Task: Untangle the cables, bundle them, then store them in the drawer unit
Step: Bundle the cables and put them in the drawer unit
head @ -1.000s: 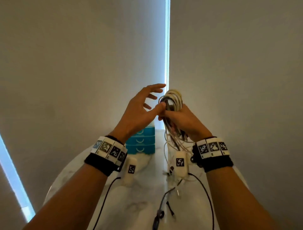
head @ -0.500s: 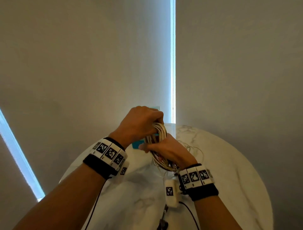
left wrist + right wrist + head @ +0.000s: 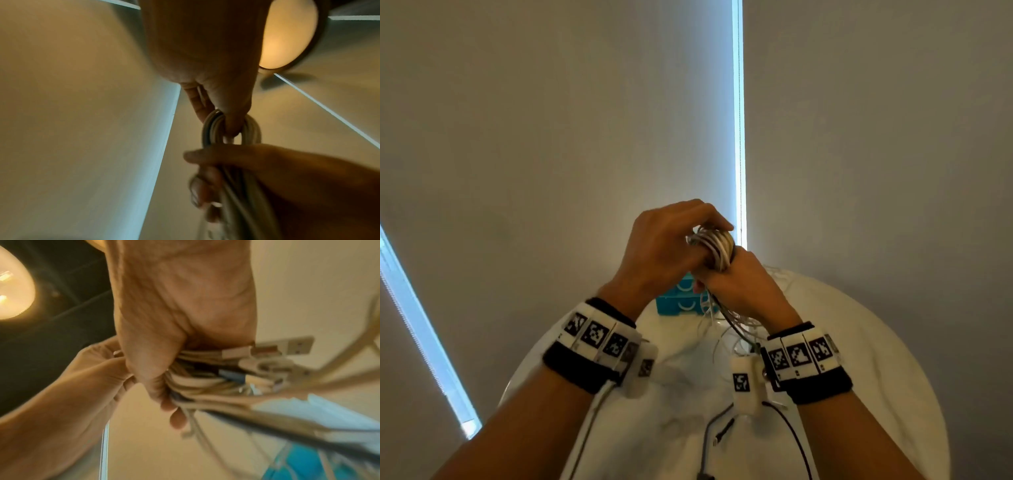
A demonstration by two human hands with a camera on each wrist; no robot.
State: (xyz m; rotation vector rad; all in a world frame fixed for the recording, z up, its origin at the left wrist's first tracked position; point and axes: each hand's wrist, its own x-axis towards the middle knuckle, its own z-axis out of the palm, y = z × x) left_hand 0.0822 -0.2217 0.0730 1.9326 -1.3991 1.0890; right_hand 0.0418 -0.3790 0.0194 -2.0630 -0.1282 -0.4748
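Observation:
A bundle of white and dark cables (image 3: pixel 714 248) is held up above the round marble table (image 3: pixel 876 377). My right hand (image 3: pixel 743 287) grips the bundle (image 3: pixel 205 382) in a fist from below; several plugs (image 3: pixel 267 352) stick out of it. My left hand (image 3: pixel 671 246) curls over the looped top of the bundle (image 3: pixel 216 128), with a finger (image 3: pixel 232 125) hooked through the loop. Loose cable ends (image 3: pixel 732 329) hang down to the table. The blue drawer unit (image 3: pixel 676 303) stands behind the hands, partly hidden.
A black cable (image 3: pixel 709 442) and the wrist-camera leads lie on the near part of the table. Grey roller blinds (image 3: pixel 551 137) with bright gaps stand behind. A round ceiling lamp (image 3: pixel 287 37) shows in the wrist views.
The left hand went from open beside the bundle to curled over its top loop. Both hands dropped low with the bundle, then rose again in front of the drawer unit.

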